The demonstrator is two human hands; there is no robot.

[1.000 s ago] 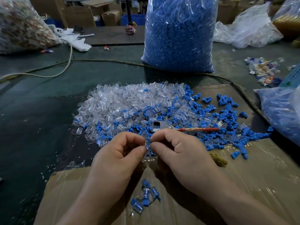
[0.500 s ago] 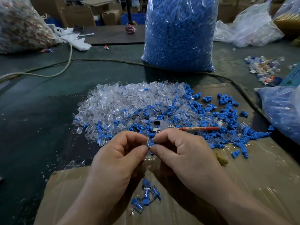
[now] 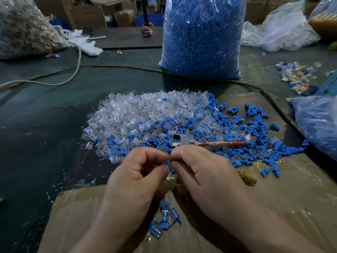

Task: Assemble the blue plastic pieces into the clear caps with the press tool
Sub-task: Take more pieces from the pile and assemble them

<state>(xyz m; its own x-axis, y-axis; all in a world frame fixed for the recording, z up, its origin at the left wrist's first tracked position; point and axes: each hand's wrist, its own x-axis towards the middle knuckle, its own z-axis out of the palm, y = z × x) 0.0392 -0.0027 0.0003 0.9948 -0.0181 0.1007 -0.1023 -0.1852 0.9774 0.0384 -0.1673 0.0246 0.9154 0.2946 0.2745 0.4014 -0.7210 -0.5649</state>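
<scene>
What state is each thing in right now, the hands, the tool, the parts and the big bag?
Left hand, pinching a clear cap.
Right hand, pinching a blue piece against that cap.
Press tool, lying unheld on the pile of loose parts.
Finished pieces, lying on the cardboard below the hands.
Big bag, upright, filled with blue.

1. No text, label, brand, number or sign was readable anywhere.
2. Cardboard boxes [image 3: 124, 17] at the back: faces were too dim and blurred to read any print.
3. Press tool [image 3: 182, 140]: no stamp could be made out on its metal head.
</scene>
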